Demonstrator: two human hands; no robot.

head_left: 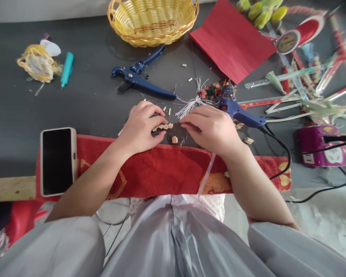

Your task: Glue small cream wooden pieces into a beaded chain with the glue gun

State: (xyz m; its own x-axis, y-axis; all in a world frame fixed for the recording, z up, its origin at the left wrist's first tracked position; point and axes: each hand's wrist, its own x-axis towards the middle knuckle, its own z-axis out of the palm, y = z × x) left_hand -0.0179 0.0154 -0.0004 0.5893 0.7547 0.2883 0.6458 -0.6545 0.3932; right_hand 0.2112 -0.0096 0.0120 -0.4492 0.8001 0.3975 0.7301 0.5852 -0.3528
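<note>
By the left hand point(145, 125), just beyond the far edge of the red towel point(158, 169), a knobbly beige strip point(165, 126) is pinched between thumb and fingers, its free end being pointed toward the right. The right hand point(212, 127) is held opposite, also at the towel's far edge, with its fingers curled and drawn close together; whether anything is gripped between the fingertips cannot be told. A small beige bundle point(174, 139) is seen just past the middle of the towel's far edge.

The towel is crossed by a translucent strip point(207, 175) right of its middle, and its left end is covered by a phone point(57, 161). Beyond the towel, a blue cutter point(145, 80) is laid on the dark table point(86, 92), and farther from the towel a yellow basket point(152, 41) is placed. Past the towel's right half, a blue glue gun point(243, 113) is found, with a sheet of red paper point(233, 38) set farther off. Near the towel's right end, a purple power socket point(317, 144) is placed. Well beyond the towel's left end, a teal pen point(67, 70) is laid.
</note>
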